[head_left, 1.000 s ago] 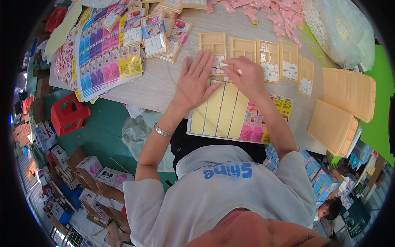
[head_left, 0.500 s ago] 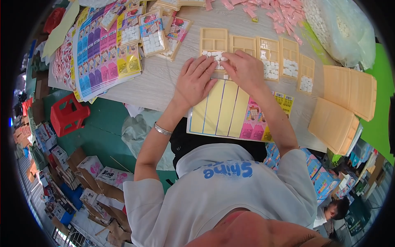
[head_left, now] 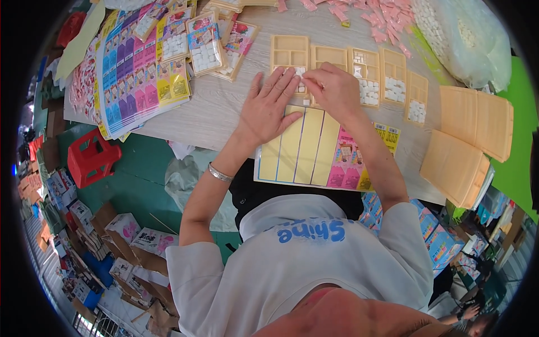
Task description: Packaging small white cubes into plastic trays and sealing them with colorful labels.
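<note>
At the far left a red plastic stool (head_left: 92, 160) is standing on the green floor, and above it a stack of colourful printed sheets (head_left: 140, 78) is lying on the wooden table (head_left: 219, 115). Next to these, filled packs (head_left: 205, 48) of small white pieces are resting near the table's far edge. The person's left hand (head_left: 272, 106) is lying flat with its fingers spread, released, its fingertips touching a tan compartment tray (head_left: 292, 56) and the small white pieces (head_left: 300, 72) in it. Just beside it, the right hand (head_left: 334, 90) is curling loosely over the same tray, its fingertips pinching at the white pieces; whether it is grasping one cannot be told. A yellow and pink card sheet (head_left: 314, 149) is lying under both wrists. Further right, more tan trays (head_left: 393, 84) are sitting in a row, then a stack of empty trays (head_left: 474, 121).
</note>
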Demonstrator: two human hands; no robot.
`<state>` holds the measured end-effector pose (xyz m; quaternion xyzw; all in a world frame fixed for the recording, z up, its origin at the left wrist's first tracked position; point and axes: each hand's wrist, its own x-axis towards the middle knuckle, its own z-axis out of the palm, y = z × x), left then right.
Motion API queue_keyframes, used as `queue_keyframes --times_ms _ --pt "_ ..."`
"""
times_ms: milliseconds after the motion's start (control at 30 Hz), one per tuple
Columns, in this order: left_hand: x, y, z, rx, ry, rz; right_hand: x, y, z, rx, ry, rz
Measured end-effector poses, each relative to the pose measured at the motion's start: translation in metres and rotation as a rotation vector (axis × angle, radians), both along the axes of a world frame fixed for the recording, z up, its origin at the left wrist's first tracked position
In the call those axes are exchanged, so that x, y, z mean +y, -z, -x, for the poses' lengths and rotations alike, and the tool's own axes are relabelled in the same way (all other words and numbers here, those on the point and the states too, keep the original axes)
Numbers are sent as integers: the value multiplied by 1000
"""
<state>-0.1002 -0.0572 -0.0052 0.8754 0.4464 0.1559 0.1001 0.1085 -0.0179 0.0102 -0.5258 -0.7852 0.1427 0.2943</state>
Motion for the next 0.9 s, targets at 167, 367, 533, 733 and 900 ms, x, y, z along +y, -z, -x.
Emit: queue_keyframes --times_ms 167,367,533,733,900 --pt "0 1 1 -11 0 -15 2 -7 6 -194 -53 -54" --pt "0 -9 -2 -1 15 -1 -25 -20 -9 -44 75 53" --pt "7 -4 -7 35 64 -26 -50 -14 -4 -145 -37 11" --pt "7 -7 -6 -11 72 28 -46 2 -4 -155 -11 11" --pt "4 -9 -10 5 64 21 -53 -18 -32 482 126 300"
